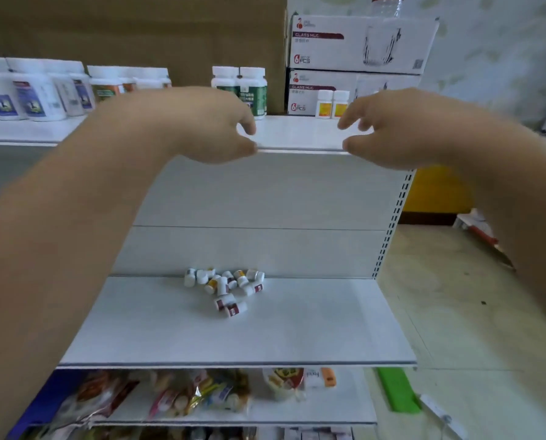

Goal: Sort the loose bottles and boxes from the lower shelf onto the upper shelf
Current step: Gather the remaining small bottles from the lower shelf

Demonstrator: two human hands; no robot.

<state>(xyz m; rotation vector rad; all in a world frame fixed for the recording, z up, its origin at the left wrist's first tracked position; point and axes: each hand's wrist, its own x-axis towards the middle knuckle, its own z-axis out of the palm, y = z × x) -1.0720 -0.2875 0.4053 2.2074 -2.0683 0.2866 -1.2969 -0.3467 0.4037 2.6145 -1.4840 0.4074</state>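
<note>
Left hand [208, 128], right hand [389, 128]: fingers loosely curled, released, holding nothing. Thumbs at upper shelf [297, 131] front edge, contact unclear. Small bottles [224, 287] piled well below, on lower shelf [281, 331].

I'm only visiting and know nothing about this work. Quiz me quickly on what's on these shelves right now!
1. True or false: the left hand and the right hand hold nothing.
2. The pile of small bottles lies on: A) the floor, B) the lower shelf, C) a chair.
3. Fill in: the two yellow-labelled bottles stand before a box marked GLASS ___.
Key: 1 true; 2 B; 3 MUG.
</note>
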